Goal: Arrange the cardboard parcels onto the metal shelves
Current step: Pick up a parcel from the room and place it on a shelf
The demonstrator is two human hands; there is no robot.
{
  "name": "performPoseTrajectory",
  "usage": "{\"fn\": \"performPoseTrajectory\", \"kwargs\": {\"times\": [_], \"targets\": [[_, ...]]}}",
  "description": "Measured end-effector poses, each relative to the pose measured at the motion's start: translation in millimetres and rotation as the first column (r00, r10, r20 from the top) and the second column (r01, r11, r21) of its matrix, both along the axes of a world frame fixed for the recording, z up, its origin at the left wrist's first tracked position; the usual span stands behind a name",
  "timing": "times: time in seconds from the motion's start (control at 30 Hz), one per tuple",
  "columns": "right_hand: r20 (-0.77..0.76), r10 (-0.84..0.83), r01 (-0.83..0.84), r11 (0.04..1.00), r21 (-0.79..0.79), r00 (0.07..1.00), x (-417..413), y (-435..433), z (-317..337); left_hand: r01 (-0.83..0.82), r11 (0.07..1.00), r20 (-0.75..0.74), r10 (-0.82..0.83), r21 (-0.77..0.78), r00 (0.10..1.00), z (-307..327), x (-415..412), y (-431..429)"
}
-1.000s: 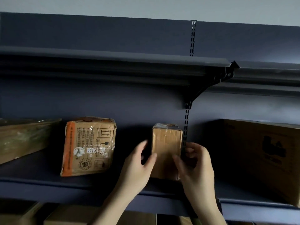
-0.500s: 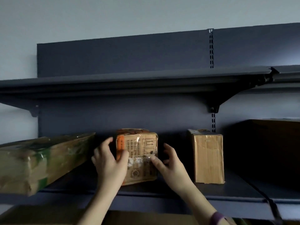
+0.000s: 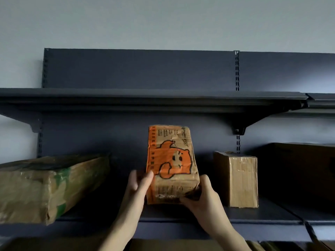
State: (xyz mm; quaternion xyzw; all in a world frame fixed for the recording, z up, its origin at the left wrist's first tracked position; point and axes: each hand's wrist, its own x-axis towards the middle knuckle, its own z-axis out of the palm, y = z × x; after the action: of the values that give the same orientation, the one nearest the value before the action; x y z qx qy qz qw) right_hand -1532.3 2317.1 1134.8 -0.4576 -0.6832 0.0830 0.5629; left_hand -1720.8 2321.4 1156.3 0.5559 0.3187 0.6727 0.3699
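Far left on the lower shelf (image 3: 253, 216): a long parcel (image 3: 36, 187), wrapped in clear tape with green print, lies flat, and its near end juts past the shelf's front lip. Well right of it, the left hand (image 3: 137, 185) grips the left edge of the orange parcel (image 3: 170, 165), thumb laid across the front face and the other fingers curled out of sight behind that side. The orange parcel stands on end between both hands at mid-shelf, with its top leaning back toward the dark back panel (image 3: 126, 69). It shows an orange cartoon-animal print, an orange strip down its left side, and small printed text at top and bottom. Its lower edge is level with the shelf surface, but I cannot tell whether it rests there or is held just clear. The right hand (image 3: 203, 194) clasps the lower right corner, thumb pressed along the bottom front edge and fingers wrapped round the right side. Near to the right, apart from the hand, a small plain brown parcel (image 3: 237, 180) stands upright on the shelf, below a black bracket (image 3: 237, 131). Far right, a large dark box (image 3: 299, 169) sits in shadow. The upper shelf (image 3: 145, 98) runs across overhead, with pale wall (image 3: 163, 24) above it. More cardboard (image 3: 163, 245) shows along the bottom edge, below the shelf.
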Motion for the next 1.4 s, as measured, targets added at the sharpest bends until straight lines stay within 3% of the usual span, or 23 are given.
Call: {"fn": "performPoseTrajectory", "kwargs": {"times": [0.23, 0.3, 0.4, 0.47, 0.63, 0.73, 0.8, 0.83, 0.9, 1.0, 1.07, 1.13, 1.2, 1.27, 1.3, 1.4], "targets": [[-0.078, 0.100, -0.091, 0.990, 0.108, 0.992, -8.2, -21.3, -11.4, -0.014, 0.991, -0.030, 0.018, 0.133, 0.999, -19.3, -6.7, -22.7], [-0.108, 0.165, -0.151, 0.980, 0.130, 0.980, -8.5, -26.1, -12.0, 0.084, 0.989, 0.122, -0.099, 0.123, 0.988, -17.5, -12.0, -23.9], [-0.182, 0.366, -0.337, 0.926, 0.172, 0.912, -8.7, -34.6, -11.3, 0.360, 0.929, 0.444, -0.356, 0.079, 0.822, -10.3, -22.2, -25.9], [-0.192, 0.400, -0.360, 0.908, 0.212, 0.896, -10.7, -36.5, -11.2, 0.389, 0.921, 0.480, -0.354, 0.028, 0.803, -9.2, -25.9, -27.4], [-0.200, 0.287, -0.213, 0.921, 0.325, 0.937, -22.7, -34.4, -15.6, 0.049, 0.999, 0.251, -0.052, 0.014, 0.967, -9.9, -30.6, -31.5], [-0.115, 0.210, -0.150, 0.906, 0.396, 0.971, -29.4, -35.6, -14.6, 0.177, 0.984, 0.077, -0.175, -0.022, 0.982, -4.8, -34.6, -42.0], [-0.051, 0.261, -0.221, 0.893, 0.392, 0.964, -32.2, -37.9, -15.1, 0.207, 0.978, -0.013, -0.207, -0.005, 0.978, -4.6, -33.9, -44.4], [-0.052, 0.323, -0.281, 0.882, 0.379, 0.945, -33.0, -39.6, -16.3, 0.210, 0.978, -0.012, -0.210, 0.016, 0.978, -5.4, -34.6, -44.3], [-0.239, 0.451, -0.365, 0.871, 0.329, 0.860, -32.8, -41.6, -16.1, 0.246, 0.968, 0.055, -0.248, 0.050, 0.967, -6.0, -37.4, -43.1], [-0.487, 0.406, -0.363, 0.913, 0.185, 0.773, -30.0, -41.2, -7.9, 0.390, 0.920, 0.223, -0.387, 0.034, 0.894, -11.0, -45.5, -38.2], [-0.565, 0.462, -0.521, 0.851, 0.066, 0.684, -30.0, -36.5, -5.0, 0.531, 0.847, 0.320, -0.503, 0.000, 0.803, -16.3, -49.3, -35.5], [-0.609, 0.488, -0.599, 0.800, 0.026, 0.626, -32.6, -34.3, -4.8, 0.550, 0.835, 0.338, -0.517, -0.002, 0.786, -18.0, -48.8, -34.2], [-0.585, 0.474, -0.546, 0.836, 0.063, 0.658, -34.0, -34.2, -4.5, 0.347, 0.936, 0.313, -0.347, 0.057, 0.884, -16.3, -48.1, -29.3], [-0.483, 0.437, -0.438, 0.891, 0.119, 0.759, -34.5, -33.6, -4.6, 0.031, 0.995, 0.122, -0.043, 0.097, 0.992, -12.8, -48.0, -30.6], [-0.444, 0.438, -0.423, 0.895, 0.139, 0.782, -36.3, -33.5, -5.4, -0.012, 0.993, 0.023, 0.009, 0.116, 1.000, -10.5, -46.6, -34.1], [-0.381, 0.437, -0.406, 0.899, 0.164, 0.815, -45.2, -36.0, -2.2, 0.219, 0.975, -0.048, -0.217, 0.038, 0.975, -4.5, -39.1, -45.0]]}}
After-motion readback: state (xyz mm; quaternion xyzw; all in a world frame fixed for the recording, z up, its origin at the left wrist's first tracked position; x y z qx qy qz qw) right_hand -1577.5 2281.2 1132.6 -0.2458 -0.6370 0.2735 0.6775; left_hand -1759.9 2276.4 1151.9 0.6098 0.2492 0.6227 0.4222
